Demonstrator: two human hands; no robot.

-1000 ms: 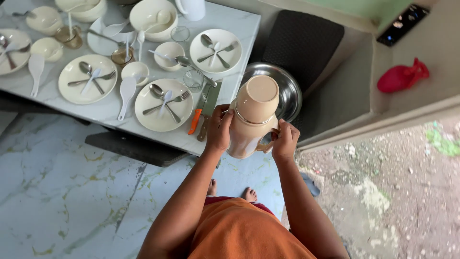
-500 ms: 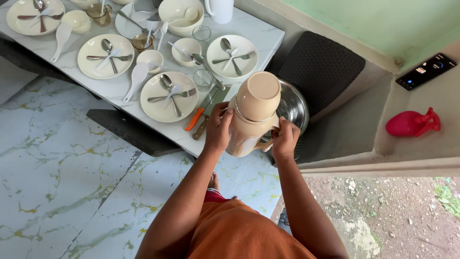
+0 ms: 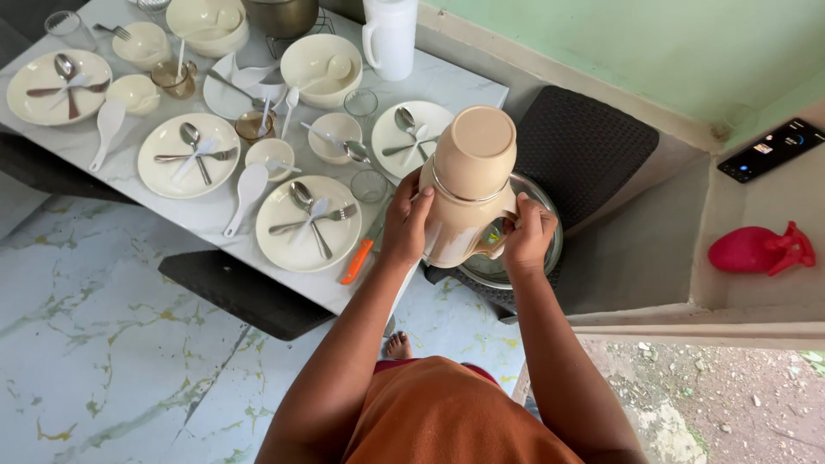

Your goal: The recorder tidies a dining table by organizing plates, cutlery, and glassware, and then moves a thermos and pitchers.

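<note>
I hold a tan jug in the middle of the frame with both hands. It is turned so that its flat round bottom faces up at me. My left hand is pressed flat on the jug's left side, with the fingers spread a little on it. My right hand is wrapped around the jug's handle on the right side, and the fingers are curled shut on it.

The jug is up in the air, not on anything. Under it, low and to the right, sits a shiny metal bowl on a dark woven chair. Just left of the jug is the edge of the white marble tabletop.

The tabletop fills the upper left of the frame. It is full of cream plates with spoons and forks on them. The nearest plate is just left of my left hand. An orange-handled knife lies at the tabletop's edge, close to my left wrist. A clear glass stands just beside the jug. A white pitcher stands at the top of the frame.

At the far right lie a red thing on a ledge and a black phone above it. My orange clothes are at the bottom.
</note>
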